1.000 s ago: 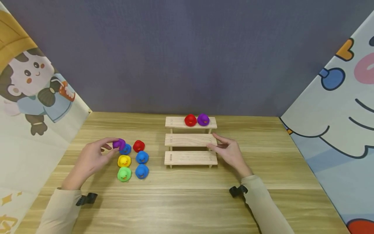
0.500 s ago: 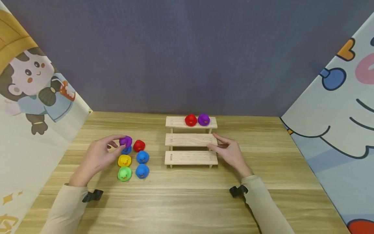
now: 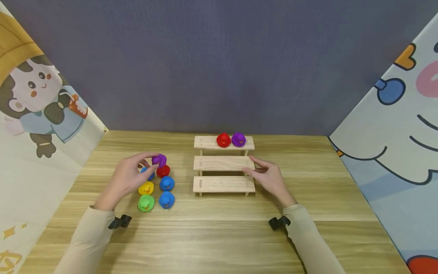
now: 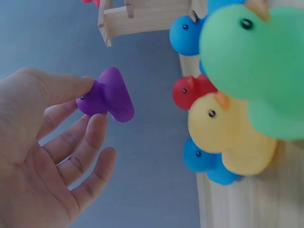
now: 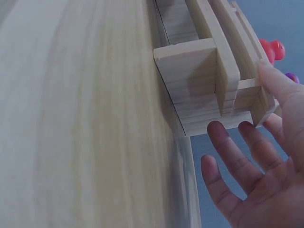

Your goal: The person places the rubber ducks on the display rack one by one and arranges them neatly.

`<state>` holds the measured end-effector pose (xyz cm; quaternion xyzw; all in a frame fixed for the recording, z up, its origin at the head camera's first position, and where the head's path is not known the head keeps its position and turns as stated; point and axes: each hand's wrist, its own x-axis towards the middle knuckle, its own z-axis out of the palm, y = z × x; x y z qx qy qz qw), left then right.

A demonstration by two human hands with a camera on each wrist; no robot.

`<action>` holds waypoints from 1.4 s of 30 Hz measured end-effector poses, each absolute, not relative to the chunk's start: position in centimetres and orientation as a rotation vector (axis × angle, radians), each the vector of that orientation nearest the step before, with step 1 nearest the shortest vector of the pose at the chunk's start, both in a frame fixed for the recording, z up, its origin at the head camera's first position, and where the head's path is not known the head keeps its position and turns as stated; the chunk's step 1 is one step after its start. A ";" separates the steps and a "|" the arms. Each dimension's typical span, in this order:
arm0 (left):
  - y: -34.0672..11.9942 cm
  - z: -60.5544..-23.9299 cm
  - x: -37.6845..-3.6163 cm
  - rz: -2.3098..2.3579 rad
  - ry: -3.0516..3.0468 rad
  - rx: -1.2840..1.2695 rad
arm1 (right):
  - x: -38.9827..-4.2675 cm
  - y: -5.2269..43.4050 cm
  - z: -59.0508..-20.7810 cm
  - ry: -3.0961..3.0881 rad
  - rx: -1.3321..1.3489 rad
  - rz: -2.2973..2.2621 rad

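My left hand (image 3: 153, 162) pinches a purple duck (image 3: 159, 160) between thumb and forefinger, lifted above a cluster of ducks on the table. In the left wrist view the purple duck (image 4: 107, 97) hangs clear of the others. Under it lie a red duck (image 3: 163, 171), two blue ducks (image 3: 167, 183), a yellow duck (image 3: 146, 188), a green duck (image 3: 146, 203) and a half-hidden blue one. My right hand (image 3: 249, 165) rests with straight fingers (image 5: 278, 85) against the right end of a three-step wooden shelf (image 3: 222, 163). A red duck (image 3: 223, 140) and a purple duck (image 3: 238, 139) sit on its top step.
The wooden table (image 3: 219, 236) is boxed in by a grey back wall and cartoon-printed panels (image 3: 41, 114) on the left and right. The shelf's middle and lowest steps carry nothing. Bare tabletop lies in front of the shelf and to its right.
My left hand has carried the purple duck up and to the right, from the cluster's left edge to above the red duck. The right hand has stayed on the shelf.
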<state>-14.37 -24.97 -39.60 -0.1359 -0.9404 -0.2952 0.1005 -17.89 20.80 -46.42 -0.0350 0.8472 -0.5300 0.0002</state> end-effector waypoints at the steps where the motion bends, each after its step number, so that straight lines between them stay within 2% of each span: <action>1: -24.8 -39.5 -14.5 -0.883 -2.780 -0.406 | -17.9 20.8 -46.4 2.661 -0.116 -1.665; 20: -20.8 -38.3 -16.6 -0.908 -2.674 -0.542 | -17.9 20.7 -46.6 2.656 -0.123 -1.670; 42: -17.6 -37.0 -18.3 -0.985 -2.697 -0.549 | -18.0 20.9 -46.6 2.646 -0.172 -1.694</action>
